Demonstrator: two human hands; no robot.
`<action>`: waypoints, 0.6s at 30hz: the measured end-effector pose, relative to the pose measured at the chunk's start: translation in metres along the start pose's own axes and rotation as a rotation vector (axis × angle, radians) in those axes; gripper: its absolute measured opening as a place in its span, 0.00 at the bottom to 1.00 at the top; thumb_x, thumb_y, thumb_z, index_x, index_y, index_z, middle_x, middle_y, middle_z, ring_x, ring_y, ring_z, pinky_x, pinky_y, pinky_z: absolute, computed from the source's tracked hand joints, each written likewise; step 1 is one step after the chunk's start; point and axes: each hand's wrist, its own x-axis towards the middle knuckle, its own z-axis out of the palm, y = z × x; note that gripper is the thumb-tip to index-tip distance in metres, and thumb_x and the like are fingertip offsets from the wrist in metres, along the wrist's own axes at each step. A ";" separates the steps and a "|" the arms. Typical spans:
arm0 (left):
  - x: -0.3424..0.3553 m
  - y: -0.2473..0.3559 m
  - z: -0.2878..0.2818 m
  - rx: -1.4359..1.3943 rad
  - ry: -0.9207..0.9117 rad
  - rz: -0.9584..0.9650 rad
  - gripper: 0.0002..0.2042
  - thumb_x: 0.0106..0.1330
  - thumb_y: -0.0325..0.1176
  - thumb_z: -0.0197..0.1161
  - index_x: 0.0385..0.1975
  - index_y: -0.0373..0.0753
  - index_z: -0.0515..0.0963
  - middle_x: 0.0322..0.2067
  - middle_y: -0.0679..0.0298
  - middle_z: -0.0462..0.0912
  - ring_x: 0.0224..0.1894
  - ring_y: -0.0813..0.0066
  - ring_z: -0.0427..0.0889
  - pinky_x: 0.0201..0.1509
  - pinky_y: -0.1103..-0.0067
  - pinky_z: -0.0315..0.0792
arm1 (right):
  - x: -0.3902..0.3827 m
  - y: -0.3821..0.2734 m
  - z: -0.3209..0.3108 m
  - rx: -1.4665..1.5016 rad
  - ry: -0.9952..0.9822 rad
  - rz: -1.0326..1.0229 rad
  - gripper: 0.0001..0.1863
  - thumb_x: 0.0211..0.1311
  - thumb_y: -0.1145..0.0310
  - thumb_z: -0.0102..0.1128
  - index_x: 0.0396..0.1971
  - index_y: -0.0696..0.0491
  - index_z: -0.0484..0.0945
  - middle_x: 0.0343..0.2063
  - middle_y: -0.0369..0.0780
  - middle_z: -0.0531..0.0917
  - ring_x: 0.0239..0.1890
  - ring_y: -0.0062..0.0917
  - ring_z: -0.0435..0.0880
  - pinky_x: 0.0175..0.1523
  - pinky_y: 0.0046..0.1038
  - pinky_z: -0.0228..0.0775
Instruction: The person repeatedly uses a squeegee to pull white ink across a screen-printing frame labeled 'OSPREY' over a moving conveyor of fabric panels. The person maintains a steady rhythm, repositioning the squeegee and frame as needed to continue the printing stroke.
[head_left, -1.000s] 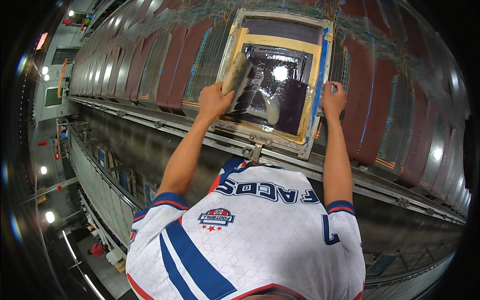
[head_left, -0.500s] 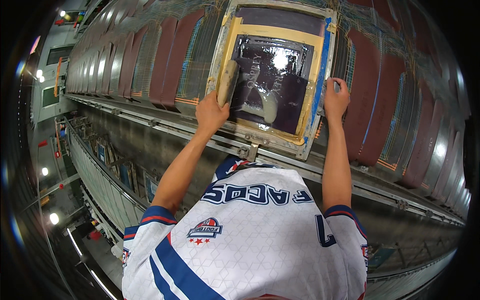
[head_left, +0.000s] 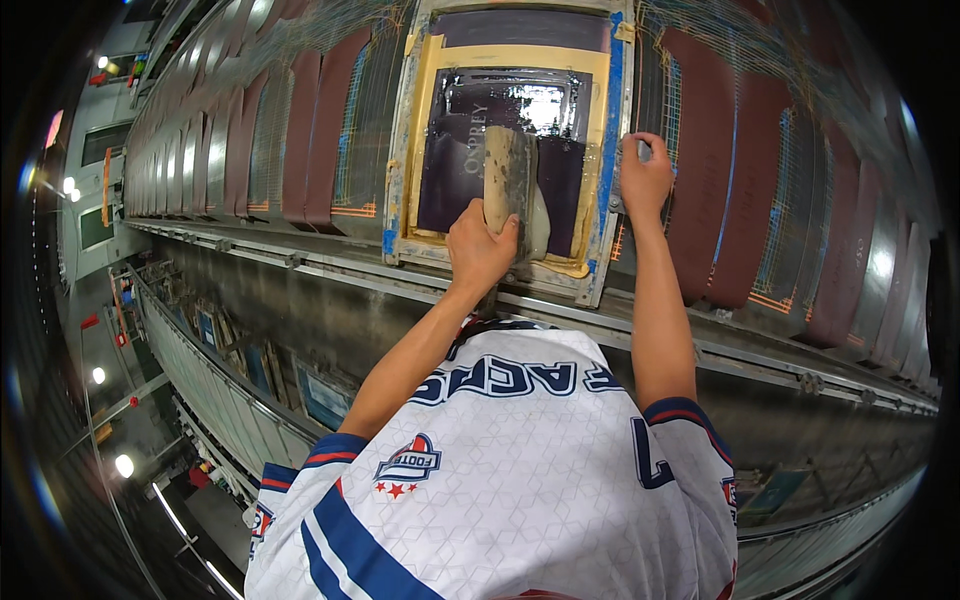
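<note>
My left hand [head_left: 483, 240] grips a wooden-handled squeegee [head_left: 497, 170], which stands upright to the view over the middle of a screen printing frame [head_left: 400, 180]. The screen [head_left: 450, 150] carries dark glossy ink with pale lettering, a pale grey streak right of the squeegee, yellow tape around it and blue tape along the frame's sides. My right hand [head_left: 645, 175] is curled on a small metal fitting at the frame's right edge; the fingertips are partly hidden.
Rows of maroon cut pieces [head_left: 705, 200] lie on the long printing table both sides of the frame. A metal rail [head_left: 295, 260] runs along its near edge. Below left are spare frames [head_left: 325, 395] and a railing. Ceiling lights and wall fittings show at far left.
My left hand and the squeegee have moved rightward from the screen's left side to its middle. The right hand stays at the frame's edge. The whole view has shifted slightly.
</note>
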 end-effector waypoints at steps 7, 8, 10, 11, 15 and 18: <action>0.054 0.016 -0.038 -0.136 -0.015 0.169 0.14 0.62 0.38 0.74 0.36 0.34 0.81 0.24 0.55 0.85 0.25 0.66 0.85 0.33 0.72 0.75 | 0.007 -0.006 -0.002 0.021 0.008 0.040 0.13 0.63 0.58 0.66 0.39 0.53 0.83 0.20 0.44 0.84 0.22 0.30 0.85 0.32 0.33 0.74; 0.062 0.017 -0.046 -0.123 -0.060 0.187 0.14 0.62 0.38 0.73 0.36 0.35 0.81 0.25 0.55 0.85 0.25 0.65 0.85 0.33 0.72 0.75 | 0.006 -0.004 -0.003 0.022 0.002 0.047 0.14 0.63 0.58 0.66 0.39 0.53 0.83 0.20 0.44 0.85 0.23 0.30 0.86 0.33 0.33 0.74; 0.085 0.000 -0.052 -0.044 -0.058 0.396 0.13 0.61 0.36 0.73 0.39 0.36 0.81 0.26 0.56 0.84 0.26 0.58 0.83 0.32 0.71 0.75 | 0.004 0.000 -0.002 0.012 0.000 0.049 0.14 0.62 0.58 0.66 0.38 0.52 0.84 0.21 0.44 0.85 0.24 0.31 0.86 0.34 0.33 0.75; 0.095 -0.004 -0.059 0.005 -0.093 0.465 0.13 0.61 0.35 0.73 0.40 0.36 0.81 0.28 0.56 0.84 0.26 0.56 0.83 0.31 0.71 0.74 | 0.004 0.002 -0.001 0.002 0.004 0.045 0.14 0.62 0.58 0.66 0.38 0.52 0.84 0.21 0.45 0.85 0.24 0.32 0.87 0.34 0.34 0.75; 0.123 -0.013 -0.080 0.135 -0.264 0.769 0.10 0.56 0.26 0.71 0.38 0.42 0.82 0.33 0.63 0.84 0.38 0.61 0.84 0.46 0.68 0.72 | 0.009 0.011 0.010 -0.019 0.076 -0.041 0.14 0.63 0.56 0.67 0.38 0.51 0.84 0.22 0.46 0.86 0.24 0.34 0.87 0.34 0.34 0.75; 0.143 -0.023 -0.077 0.206 -0.374 1.029 0.12 0.53 0.23 0.68 0.36 0.46 0.83 0.36 0.69 0.84 0.47 0.69 0.81 0.59 0.67 0.65 | 0.010 0.001 0.013 0.029 0.041 0.053 0.14 0.63 0.56 0.67 0.37 0.52 0.84 0.22 0.47 0.86 0.26 0.34 0.88 0.34 0.35 0.76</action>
